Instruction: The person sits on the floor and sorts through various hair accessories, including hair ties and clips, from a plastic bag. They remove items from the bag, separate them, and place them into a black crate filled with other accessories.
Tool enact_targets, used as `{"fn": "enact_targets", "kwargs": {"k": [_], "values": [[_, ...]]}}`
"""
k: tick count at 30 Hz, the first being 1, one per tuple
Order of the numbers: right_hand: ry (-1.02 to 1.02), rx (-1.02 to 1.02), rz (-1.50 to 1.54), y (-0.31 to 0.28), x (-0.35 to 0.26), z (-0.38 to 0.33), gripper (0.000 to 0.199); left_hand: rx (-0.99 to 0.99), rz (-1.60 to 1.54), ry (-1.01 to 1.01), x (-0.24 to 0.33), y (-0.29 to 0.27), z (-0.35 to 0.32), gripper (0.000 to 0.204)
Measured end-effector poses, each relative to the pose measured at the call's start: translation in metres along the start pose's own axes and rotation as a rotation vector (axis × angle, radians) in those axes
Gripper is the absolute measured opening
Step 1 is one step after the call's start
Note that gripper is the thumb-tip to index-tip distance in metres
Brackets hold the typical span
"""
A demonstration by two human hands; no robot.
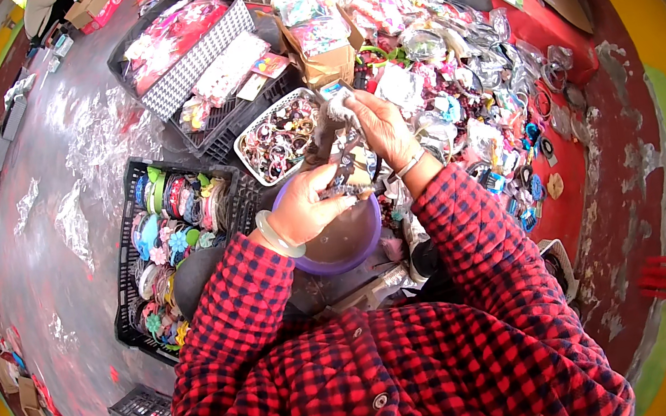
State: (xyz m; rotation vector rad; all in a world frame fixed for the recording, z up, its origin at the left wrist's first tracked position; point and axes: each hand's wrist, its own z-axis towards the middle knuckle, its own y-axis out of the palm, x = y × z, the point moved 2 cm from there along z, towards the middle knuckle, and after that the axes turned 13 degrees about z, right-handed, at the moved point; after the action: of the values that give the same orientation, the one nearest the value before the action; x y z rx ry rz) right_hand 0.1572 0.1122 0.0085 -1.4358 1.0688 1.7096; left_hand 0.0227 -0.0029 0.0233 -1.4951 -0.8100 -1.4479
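Observation:
Both my hands are raised over a purple basin (377,234), holding one small dark brown and black item with a beige patch (355,163). Its kind I cannot make out; it looks soft, and part of it shines like clear plastic. My left hand (305,209), with a pale bangle at the wrist, pinches its lower left side. My right hand (387,130), wearing a thin bracelet, grips its upper end near a greyish-white tip. Fingers hide much of the piece. Just behind my left hand stands a white basket (242,154) of mixed hair ties.
At left, a black crate (130,300) holds colourful headbands and flower pieces. Farther back are a grey crate (195,65) of bagged goods and an open cardboard box (331,65). A heap of bagged accessories (453,87) spreads right over red cloth (566,182).

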Motion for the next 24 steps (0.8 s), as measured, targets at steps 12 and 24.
{"fn": "enact_targets", "kwargs": {"k": [12, 24], "values": [[-0.561, -0.132, -0.376, 0.030, -0.031, -0.025, 0.021, 0.160, -0.173, -0.249, 0.005, -0.008, 0.000, 0.046], [0.014, 0.184, 0.372, -0.026, -0.011, 0.008, 0.029, -0.092, 0.273, 0.162, 0.011, -0.004, -0.004, 0.038]]}}
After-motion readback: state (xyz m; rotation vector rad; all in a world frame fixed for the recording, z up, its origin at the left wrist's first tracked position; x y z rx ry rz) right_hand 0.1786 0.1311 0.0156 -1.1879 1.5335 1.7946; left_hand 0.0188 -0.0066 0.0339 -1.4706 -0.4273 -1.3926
